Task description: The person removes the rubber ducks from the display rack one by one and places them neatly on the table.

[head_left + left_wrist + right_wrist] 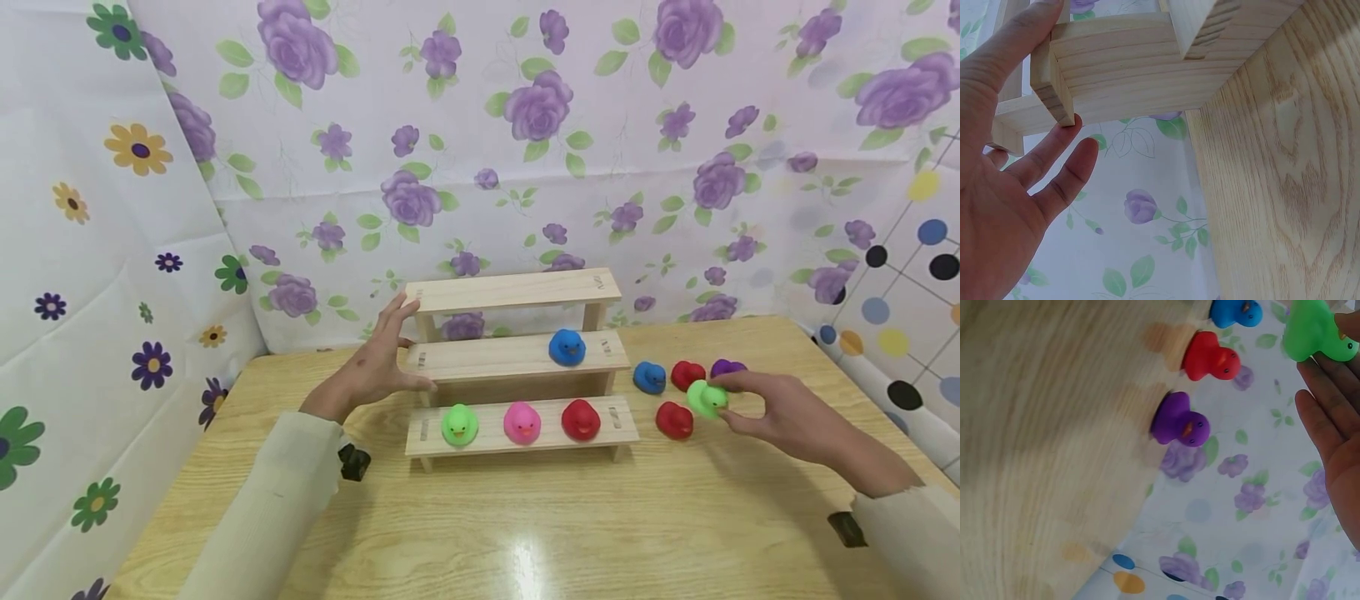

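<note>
Holding a light-green duck [705, 400] in the right hand [787, 414], to the right of a three-tier wooden rack [487, 357].
The right thumb and fingers pinch the light-green duck near a rear red duck [686, 374], a front red duck [675, 421], a table-level blue duck [648, 378] and a purple duck [1179, 420], all four resting on the wooden table [480, 533]. The left hand [377, 364] is spread wide at the rack's left end, its fingers mostly extended and touching the wood. The middle tier bears a shelved blue duck [567, 347] toward its right; the lowest tier bears, from left to right, a shelved green duck [459, 426], a pink duck [522, 423] and a shelved red duck [581, 421].
</note>
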A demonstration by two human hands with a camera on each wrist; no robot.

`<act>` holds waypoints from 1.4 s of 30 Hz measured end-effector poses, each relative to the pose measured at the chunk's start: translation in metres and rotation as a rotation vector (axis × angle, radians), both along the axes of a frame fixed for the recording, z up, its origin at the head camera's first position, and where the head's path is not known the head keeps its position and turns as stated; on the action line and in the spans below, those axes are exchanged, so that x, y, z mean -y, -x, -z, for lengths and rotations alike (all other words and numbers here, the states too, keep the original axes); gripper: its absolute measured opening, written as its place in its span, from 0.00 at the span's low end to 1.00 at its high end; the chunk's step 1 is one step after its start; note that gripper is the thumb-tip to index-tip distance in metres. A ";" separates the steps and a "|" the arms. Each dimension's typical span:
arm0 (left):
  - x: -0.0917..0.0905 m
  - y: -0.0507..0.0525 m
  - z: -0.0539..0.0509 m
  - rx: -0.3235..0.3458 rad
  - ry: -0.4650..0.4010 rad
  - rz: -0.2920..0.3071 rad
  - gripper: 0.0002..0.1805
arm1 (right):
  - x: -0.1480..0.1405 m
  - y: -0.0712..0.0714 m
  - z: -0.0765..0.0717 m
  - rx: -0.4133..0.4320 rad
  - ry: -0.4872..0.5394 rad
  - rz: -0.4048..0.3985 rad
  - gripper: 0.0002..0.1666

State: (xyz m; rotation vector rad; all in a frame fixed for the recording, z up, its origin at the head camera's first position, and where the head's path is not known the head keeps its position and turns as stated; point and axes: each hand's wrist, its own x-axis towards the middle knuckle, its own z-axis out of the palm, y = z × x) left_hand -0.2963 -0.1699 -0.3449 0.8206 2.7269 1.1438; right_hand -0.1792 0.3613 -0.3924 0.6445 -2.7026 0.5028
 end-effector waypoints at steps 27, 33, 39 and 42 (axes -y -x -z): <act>0.000 -0.001 -0.001 -0.017 0.014 0.002 0.67 | -0.029 0.007 0.028 0.271 0.009 0.018 0.22; 0.000 -0.001 -0.001 -0.020 0.014 0.008 0.67 | -0.029 0.008 0.033 0.295 0.020 0.019 0.22; 0.000 -0.001 0.000 -0.003 0.001 0.002 0.67 | -0.028 0.010 0.034 0.305 0.029 0.026 0.21; 0.001 -0.001 0.000 0.004 -0.001 -0.002 0.66 | -0.028 0.011 0.032 0.325 0.032 0.035 0.21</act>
